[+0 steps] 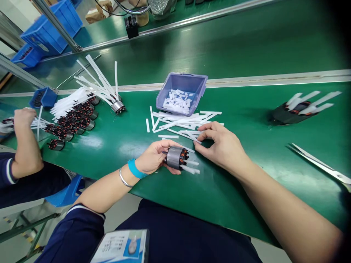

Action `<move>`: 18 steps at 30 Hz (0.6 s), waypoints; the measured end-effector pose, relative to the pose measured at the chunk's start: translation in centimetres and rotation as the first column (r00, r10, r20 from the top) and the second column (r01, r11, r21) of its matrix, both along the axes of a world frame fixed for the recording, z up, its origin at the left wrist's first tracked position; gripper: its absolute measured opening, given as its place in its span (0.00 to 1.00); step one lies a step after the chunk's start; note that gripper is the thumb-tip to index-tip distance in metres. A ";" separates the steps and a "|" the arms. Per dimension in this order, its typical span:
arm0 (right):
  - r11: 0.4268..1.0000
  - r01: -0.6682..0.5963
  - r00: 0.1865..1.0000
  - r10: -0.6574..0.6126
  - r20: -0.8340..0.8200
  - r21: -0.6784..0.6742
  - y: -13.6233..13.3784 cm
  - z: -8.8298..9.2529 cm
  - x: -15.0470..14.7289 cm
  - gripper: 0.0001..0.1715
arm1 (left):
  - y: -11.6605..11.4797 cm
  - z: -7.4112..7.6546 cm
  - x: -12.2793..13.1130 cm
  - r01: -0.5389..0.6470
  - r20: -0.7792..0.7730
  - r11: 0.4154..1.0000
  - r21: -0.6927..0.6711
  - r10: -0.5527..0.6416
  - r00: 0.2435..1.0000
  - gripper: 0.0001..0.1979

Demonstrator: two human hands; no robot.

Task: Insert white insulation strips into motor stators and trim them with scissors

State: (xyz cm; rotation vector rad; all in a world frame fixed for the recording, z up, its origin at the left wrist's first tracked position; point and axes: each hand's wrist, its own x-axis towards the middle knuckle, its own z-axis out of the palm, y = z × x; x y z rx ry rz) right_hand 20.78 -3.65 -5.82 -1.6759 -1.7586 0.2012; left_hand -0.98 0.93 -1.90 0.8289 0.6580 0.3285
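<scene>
My left hand (153,155) is wrapped round a motor stator (175,157), a grey metal cylinder with copper windings. The stator lies on its side, and several white strips (191,168) stick out of its right end. Just right of it, my right hand (219,142) pinches the end of a white strip (192,136) at the near edge of a loose pile of strips (178,119). Behind the pile, a purple bin (199,86) holds many short white pieces (178,101).
Scissors (319,160) and a dark stator with white strips (292,112) lie at right. Several stators (74,122) stand in rows at left, near another with long strips (118,106). A co-worker's hand (24,118) works at far left. Blue bins (55,27) sit behind.
</scene>
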 end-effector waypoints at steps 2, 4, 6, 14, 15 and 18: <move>0.998 -0.013 0.996 0.018 -0.083 0.058 -0.6 1.3 0.3 0.06 | 0.1 -0.1 0.0 -0.021 0.005 1.000 0.007 0.021 1.000 0.25; 0.995 -0.081 0.969 0.094 -0.230 0.065 -1.5 3.0 0.7 0.06 | 0.1 -0.1 0.0 -0.038 -0.034 0.999 0.007 0.038 0.999 0.24; 0.971 -0.238 0.897 0.213 -0.388 -0.018 -2.5 4.6 1.0 0.05 | 0.2 0.0 0.1 -0.042 -0.071 0.999 0.004 0.042 0.997 0.24; 0.886 -0.448 0.848 0.380 -0.369 -0.118 -3.4 6.3 0.5 0.07 | 0.0 0.2 0.4 -0.007 -0.066 1.000 -0.001 0.007 0.998 0.27; 0.887 -0.444 0.853 0.378 -0.359 -0.122 -3.4 6.4 0.7 0.07 | 0.0 0.1 0.3 0.002 -0.062 1.000 -0.009 -0.003 0.998 0.25; 0.888 -0.438 0.859 0.369 -0.354 -0.138 -3.5 6.7 1.1 0.08 | 0.0 -0.2 0.1 0.012 -0.051 1.000 -0.021 -0.013 0.999 0.21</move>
